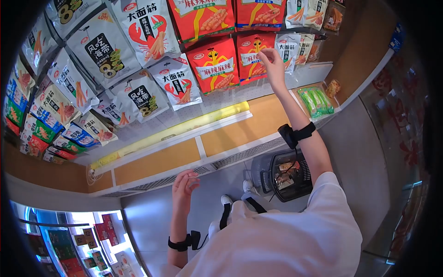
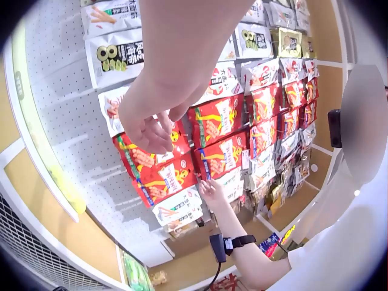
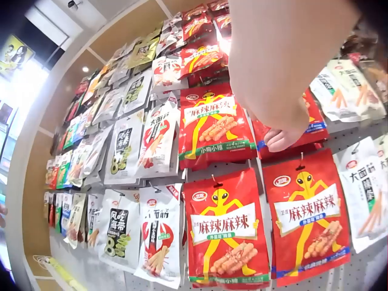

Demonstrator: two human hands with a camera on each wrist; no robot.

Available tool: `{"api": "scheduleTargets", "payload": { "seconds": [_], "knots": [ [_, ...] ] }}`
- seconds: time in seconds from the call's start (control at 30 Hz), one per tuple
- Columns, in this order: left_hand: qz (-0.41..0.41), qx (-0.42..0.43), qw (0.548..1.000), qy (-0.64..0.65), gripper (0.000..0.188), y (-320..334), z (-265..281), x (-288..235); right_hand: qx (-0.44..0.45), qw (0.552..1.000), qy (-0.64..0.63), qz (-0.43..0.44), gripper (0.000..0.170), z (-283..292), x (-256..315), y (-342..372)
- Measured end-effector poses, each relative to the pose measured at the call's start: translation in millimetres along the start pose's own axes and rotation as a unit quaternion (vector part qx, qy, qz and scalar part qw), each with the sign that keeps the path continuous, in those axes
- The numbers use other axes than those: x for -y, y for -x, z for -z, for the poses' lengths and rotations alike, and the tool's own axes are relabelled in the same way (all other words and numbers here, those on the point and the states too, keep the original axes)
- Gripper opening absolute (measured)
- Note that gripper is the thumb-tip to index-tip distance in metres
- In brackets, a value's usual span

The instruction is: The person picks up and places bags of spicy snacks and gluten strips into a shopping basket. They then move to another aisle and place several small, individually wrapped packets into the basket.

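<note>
My right hand (image 1: 274, 69) is raised at the rack, fingers bent and thumb near the fingertips, with nothing visible in its grasp. It overlaps the right edge of a red snack bag (image 1: 251, 64) with a yellow cartoon figure in the lower row. In the right wrist view, its fingertips (image 3: 279, 140) are in front of an upper red bag (image 3: 315, 121). A matching red bag (image 3: 308, 218) hangs below on a hook. My left hand (image 1: 184, 187) hovers low in front of the shelf edge, fingers loosely curled and holding nothing.
White snack bags (image 1: 177, 83) hang on both sides of the red ones. Below, a yellow tube (image 1: 184, 131) lies along the ledge, and a green pack (image 1: 316, 102) sits at its right end. A dark shopping basket (image 1: 288, 196) with several packs stands on the floor.
</note>
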State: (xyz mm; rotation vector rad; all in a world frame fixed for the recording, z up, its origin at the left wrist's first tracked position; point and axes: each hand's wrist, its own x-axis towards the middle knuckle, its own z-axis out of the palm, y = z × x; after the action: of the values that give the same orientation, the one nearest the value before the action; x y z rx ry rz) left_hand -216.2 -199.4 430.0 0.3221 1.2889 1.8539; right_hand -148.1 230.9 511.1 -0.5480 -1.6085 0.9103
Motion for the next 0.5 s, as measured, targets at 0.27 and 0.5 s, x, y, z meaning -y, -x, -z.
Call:
{"api": "scheduleTargets", "payload": {
  "seconds": [0.27, 0.5],
  "knots": [
    [0.143, 0.13, 0.98, -0.048, 0.022, -39.5, -63.9, 74.8, 0.024, 0.919, 0.039, -0.392, 0.015, 226.9, -49.8, 251.3],
    [0.258, 0.184, 0.941, -0.12, 0.024, -21.7, -129.9, 150.7, -0.184, 0.837, 0.12, -0.501, 0.018, 418.6, -49.1, 379.1]
  ]
}}
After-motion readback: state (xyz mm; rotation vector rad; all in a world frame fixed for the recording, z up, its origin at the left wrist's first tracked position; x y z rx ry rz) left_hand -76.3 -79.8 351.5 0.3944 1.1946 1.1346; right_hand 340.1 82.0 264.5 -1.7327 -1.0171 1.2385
